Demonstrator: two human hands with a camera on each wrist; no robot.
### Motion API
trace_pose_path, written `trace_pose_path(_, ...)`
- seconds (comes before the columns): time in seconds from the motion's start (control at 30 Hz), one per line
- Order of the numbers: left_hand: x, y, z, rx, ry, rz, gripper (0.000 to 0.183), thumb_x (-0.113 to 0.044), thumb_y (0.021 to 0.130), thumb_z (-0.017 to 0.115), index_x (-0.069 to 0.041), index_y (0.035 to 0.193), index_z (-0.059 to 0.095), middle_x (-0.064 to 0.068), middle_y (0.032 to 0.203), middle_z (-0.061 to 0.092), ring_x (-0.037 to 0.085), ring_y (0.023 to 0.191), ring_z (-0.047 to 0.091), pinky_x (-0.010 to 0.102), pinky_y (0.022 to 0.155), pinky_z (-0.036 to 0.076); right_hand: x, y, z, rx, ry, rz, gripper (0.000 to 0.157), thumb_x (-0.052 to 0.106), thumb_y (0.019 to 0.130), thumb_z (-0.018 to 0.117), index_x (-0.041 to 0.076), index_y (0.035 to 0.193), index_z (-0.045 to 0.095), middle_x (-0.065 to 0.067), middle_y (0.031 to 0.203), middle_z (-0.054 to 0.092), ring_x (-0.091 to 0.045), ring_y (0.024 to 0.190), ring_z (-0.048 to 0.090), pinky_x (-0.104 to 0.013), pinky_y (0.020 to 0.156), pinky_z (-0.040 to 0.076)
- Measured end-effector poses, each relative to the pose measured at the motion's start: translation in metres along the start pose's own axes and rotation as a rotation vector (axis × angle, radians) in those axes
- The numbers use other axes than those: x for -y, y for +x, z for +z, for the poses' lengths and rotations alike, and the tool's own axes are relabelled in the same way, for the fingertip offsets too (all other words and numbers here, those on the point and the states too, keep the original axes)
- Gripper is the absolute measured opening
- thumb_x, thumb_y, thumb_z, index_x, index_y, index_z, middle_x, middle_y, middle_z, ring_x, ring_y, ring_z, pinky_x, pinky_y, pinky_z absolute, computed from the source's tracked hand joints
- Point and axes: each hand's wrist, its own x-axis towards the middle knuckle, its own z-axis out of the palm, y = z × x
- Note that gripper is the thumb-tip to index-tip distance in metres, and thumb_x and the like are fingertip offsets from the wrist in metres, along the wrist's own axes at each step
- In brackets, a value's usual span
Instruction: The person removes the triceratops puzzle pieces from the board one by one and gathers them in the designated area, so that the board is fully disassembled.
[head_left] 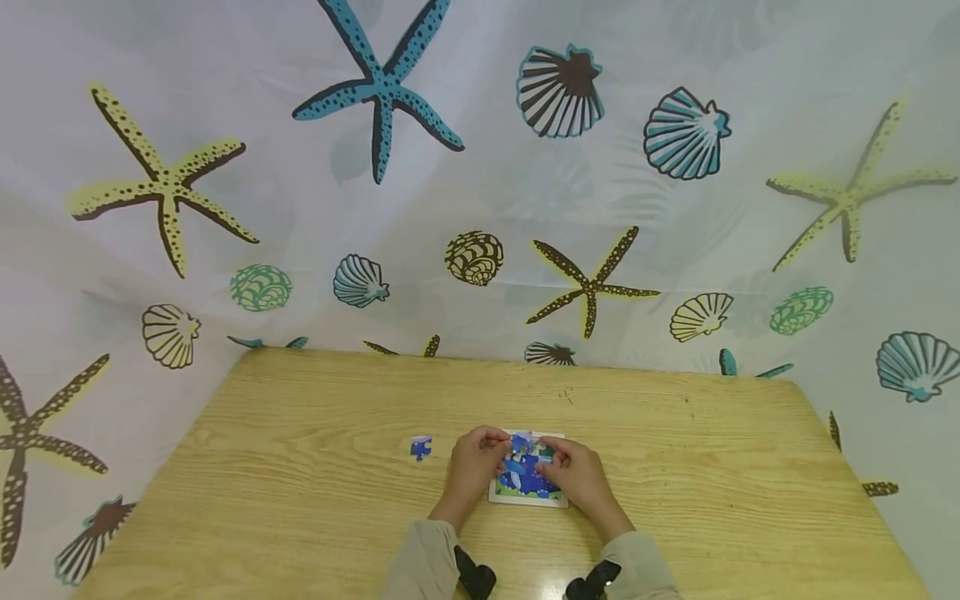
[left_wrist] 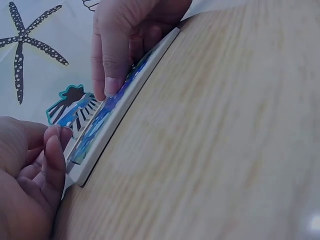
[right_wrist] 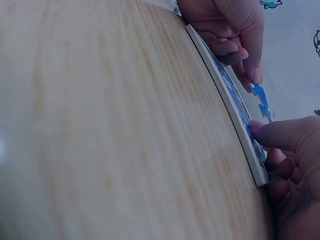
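Observation:
A small jigsaw puzzle (head_left: 528, 479) in a pale tray with a blue underwater picture lies on the table. My left hand (head_left: 474, 467) is at its upper left, pinching a blue puzzle piece (right_wrist: 261, 100) that stands tilted over the picture. From the right side my right hand (head_left: 585, 477) holds the puzzle. Its thumb (right_wrist: 272, 134) rests on the picture and the other fingers curl by the tray's edge (right_wrist: 257, 175). In the left wrist view, the right hand's fingertips come down close beside the raised piece; contact with it is unclear.
A loose blue puzzle piece (head_left: 422, 447) lies on the wooden table (head_left: 300, 475), left of the left hand. Behind the table hangs a white curtain (head_left: 450, 192) printed with starfish and shells. Both sleeved forearms come in from the front edge, with dark devices at the wrists.

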Motion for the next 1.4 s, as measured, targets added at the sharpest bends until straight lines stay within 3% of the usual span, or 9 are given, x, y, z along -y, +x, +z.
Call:
trace_pose_path(0.33,0.004,0.005,-0.017,0.025,-0.115,-0.051,0.016,-0.013,0.088,0.068,-0.001,0.098,0.067,0.007,0.08,0.065,0.012,0.063,0.056,0.023,0.056,0.05,-0.002,0.001,-0.001,0.011,0.003,0.003,0.039,0.01,0.083,0.072,0.004,0.12,0.064,0.002,0.068,0.047,-0.011,0.059,0.042,-0.02,0.051,0.033)
trace_pose_path(0.53,0.003,0.002,-0.036,-0.003,-0.117,-0.056,0.016,-0.009,0.087,0.068,0.002,0.098,0.067,0.008,0.082,0.066,0.012,0.062,0.055,0.023,0.055,0.048,-0.004,0.0,0.001,0.023,0.0,0.007,0.039,0.012,0.084,0.072,0.004,0.122,0.063,0.003,0.068,0.047,-0.011,0.059,0.042,-0.021,0.052,0.034)
trace_pose_path(0.9,-0.001,0.004,-0.076,-0.099,0.031,-0.01,0.01,-0.004,0.085,0.068,0.004,0.091,0.067,0.01,0.072,0.063,0.012,0.053,0.053,0.021,0.045,0.044,-0.003,-0.001,-0.001,0.013,-0.008,-0.013,0.039,0.012,0.084,0.072,0.003,0.121,0.063,0.002,0.068,0.046,-0.011,0.059,0.041,-0.021,0.053,0.034)
trace_pose_path(1.13,0.004,0.001,-0.081,-0.109,0.183,-0.001,0.007,-0.007,0.087,0.067,0.0,0.09,0.067,0.006,0.071,0.062,0.012,0.052,0.053,0.022,0.044,0.042,-0.005,-0.002,0.0,0.013,-0.005,-0.017,0.039,0.012,0.083,0.072,0.003,0.121,0.063,0.002,0.069,0.047,-0.011,0.06,0.042,-0.02,0.054,0.034)
trace_pose_path(1.4,0.004,0.002,-0.08,-0.127,0.242,0.037,0.007,-0.008,0.087,0.066,-0.001,0.091,0.068,0.005,0.072,0.063,0.013,0.053,0.053,0.024,0.046,0.042,-0.005,0.0,0.0,0.01,-0.007,-0.014,0.039,0.013,0.084,0.072,0.004,0.121,0.063,0.002,0.069,0.047,-0.01,0.059,0.042,-0.02,0.053,0.034)
